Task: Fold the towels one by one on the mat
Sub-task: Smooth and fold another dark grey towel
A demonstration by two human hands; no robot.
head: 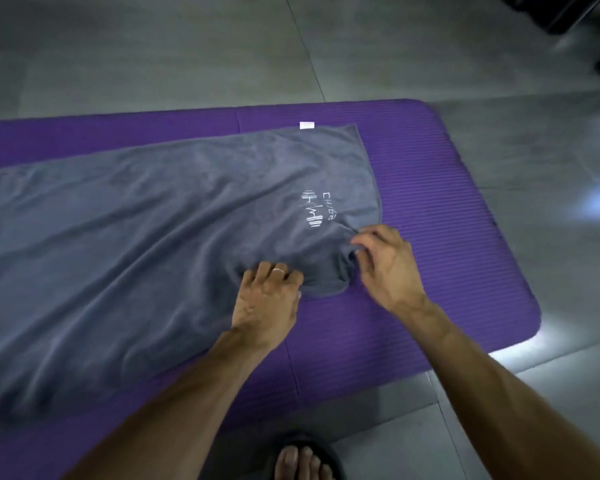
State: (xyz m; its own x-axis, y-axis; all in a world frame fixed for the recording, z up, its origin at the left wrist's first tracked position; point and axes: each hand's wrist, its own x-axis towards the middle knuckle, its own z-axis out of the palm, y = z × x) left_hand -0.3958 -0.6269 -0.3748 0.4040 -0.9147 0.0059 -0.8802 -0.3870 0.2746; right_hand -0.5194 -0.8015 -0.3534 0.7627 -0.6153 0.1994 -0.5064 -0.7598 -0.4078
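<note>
A large grey towel (146, 237) with a white printed logo lies spread across the purple mat (447, 237), running off the left edge of the view. Its near right corner is bunched up. My left hand (267, 299) grips the towel's near edge, fingers curled into the cloth, a ring on one finger. My right hand (385, 265) pinches the rumpled corner just right of the logo, the fingers bent over the fabric. A small white tag (307, 125) sticks out at the towel's far right corner.
Grey floor tiles (534, 150) surround the mat. My foot in a dark sandal (305, 459) stands at the mat's near edge. Dark objects (568, 15) sit at the far right corner. Bare mat shows to the right of the towel.
</note>
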